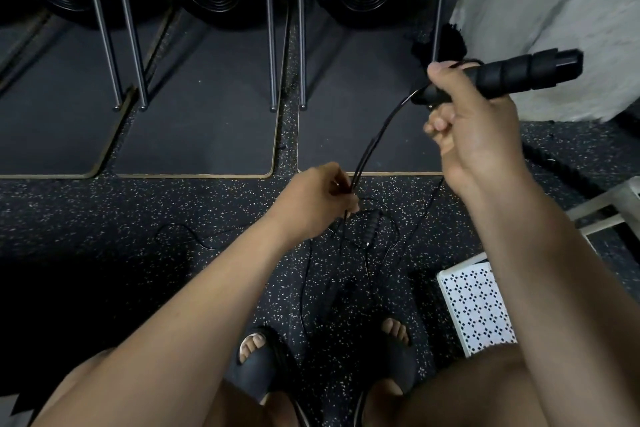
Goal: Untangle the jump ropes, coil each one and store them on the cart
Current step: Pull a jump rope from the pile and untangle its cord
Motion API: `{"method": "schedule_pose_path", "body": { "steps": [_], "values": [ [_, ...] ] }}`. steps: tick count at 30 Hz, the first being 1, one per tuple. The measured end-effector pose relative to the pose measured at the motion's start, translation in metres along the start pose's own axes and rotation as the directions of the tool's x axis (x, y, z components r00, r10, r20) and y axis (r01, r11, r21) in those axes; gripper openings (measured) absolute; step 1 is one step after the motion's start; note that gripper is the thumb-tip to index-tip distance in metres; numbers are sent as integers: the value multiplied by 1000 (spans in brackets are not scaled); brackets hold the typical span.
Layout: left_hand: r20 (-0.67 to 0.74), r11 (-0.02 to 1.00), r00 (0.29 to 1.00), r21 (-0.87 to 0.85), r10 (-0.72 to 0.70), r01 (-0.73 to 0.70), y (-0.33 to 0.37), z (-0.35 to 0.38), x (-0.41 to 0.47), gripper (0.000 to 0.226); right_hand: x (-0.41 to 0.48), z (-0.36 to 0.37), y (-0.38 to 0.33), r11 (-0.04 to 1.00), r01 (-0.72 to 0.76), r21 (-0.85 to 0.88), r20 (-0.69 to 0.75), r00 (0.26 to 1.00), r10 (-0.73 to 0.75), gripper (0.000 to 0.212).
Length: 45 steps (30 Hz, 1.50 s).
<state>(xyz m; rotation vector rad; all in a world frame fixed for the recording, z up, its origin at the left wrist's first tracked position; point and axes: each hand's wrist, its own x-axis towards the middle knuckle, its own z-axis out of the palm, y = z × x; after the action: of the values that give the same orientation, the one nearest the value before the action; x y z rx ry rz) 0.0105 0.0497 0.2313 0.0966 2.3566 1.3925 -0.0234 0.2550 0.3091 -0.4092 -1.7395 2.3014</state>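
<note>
My right hand (481,121) is raised and grips a black foam jump-rope handle (519,74) that points right. A thin black cord (381,128) runs from the handle down to my left hand (311,201), which pinches a couple of cord strands lower and to the left. Below the left hand, another black handle (370,230) lies on the speckled floor amid tangled loops of cord (304,288). A loose loop of cord (187,232) trails off to the left.
A white perforated cart shelf (474,305) with a metal frame (602,208) stands at the right. Dark mats (197,114) and steel machine legs (273,45) fill the floor ahead, with black fan wheels behind. My sandalled feet (256,364) stand below.
</note>
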Motion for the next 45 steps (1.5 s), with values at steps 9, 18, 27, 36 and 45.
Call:
{"method": "schedule_pose_path", "body": {
  "steps": [9,18,27,36,45],
  "values": [
    [-218,980,972,-154,89,-125,19,-24,-2,12,-7,-3,30,765,55,-642,345,911,225,13],
    [-269,812,960,-541,78,-218,37,-41,-9,10,-33,25,41,610,233,-757,486,825,287,17],
    [-340,740,940,-623,35,-252,39,-51,-11,9,-40,37,41,586,286,-758,462,870,174,17],
    [-117,931,988,-339,102,-137,28,-34,-8,13,-21,19,27,907,194,-373,377,925,-43,17],
    [66,992,994,87,90,-96,6,-13,-4,11,-10,9,3,996,64,-55,187,981,-53,18]
  ]
}}
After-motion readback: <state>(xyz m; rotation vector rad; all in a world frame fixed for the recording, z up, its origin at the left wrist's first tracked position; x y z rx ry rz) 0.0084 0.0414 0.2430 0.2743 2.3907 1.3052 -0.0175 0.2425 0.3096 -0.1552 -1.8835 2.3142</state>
